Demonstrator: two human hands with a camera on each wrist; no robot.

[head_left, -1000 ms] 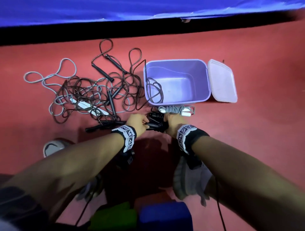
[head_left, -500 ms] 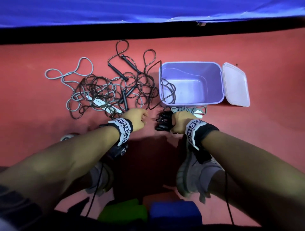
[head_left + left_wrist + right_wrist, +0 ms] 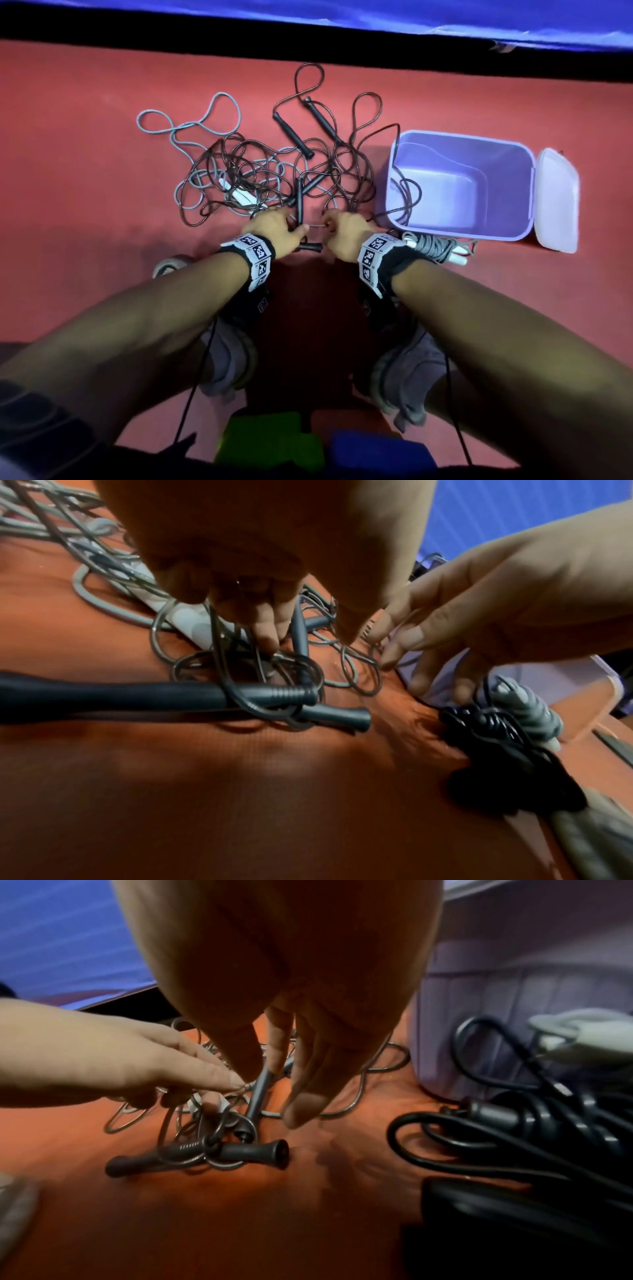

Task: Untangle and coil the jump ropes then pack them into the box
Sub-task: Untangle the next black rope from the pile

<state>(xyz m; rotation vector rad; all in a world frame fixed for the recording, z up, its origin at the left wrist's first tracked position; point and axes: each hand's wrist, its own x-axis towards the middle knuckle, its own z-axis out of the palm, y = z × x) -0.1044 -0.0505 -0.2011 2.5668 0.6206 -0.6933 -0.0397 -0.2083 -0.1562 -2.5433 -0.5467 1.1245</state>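
With left hand (image 3: 274,229) down at the near edge of the tangled jump ropes (image 3: 274,171), thumb and forefinger pinching a thin grey strand (image 3: 317,226), work from that one strand and nothing else. Right hand (image 3: 346,233) just beside it, fingers (image 3: 301,1110) spread and reaching down toward the same strand; cannot tell whether truly gripping it. Judged as the start of freeing the next rope: a coiled grey bundle (image 3: 431,248) and a coiled black bundle (image 3: 479,723) lie on the red floor (image 3: 102,240) against the near wall of the purple box (image 3: 513,219), not yet packed, lid (image 3: 558,202) off and lying to its right. Note the black handle (image 3: 253,1150) on the floor under the hands, ringed by several loops of cord. Better to lift those loops off the handle end than to drag the handle through them. Follow the pinched strand hand over hand, feeding slack rather than pulling hard, since a hard pull would likely tighten the knot of dark and grey cords beyond. Mind the dark cord loop (image 3: 407,192) draped over the box's left wall into its inside; tugging that rope could shift or tip the box. Once one rope runs free, fold it into even loops, wrap the tail round, set it with the other bundles.
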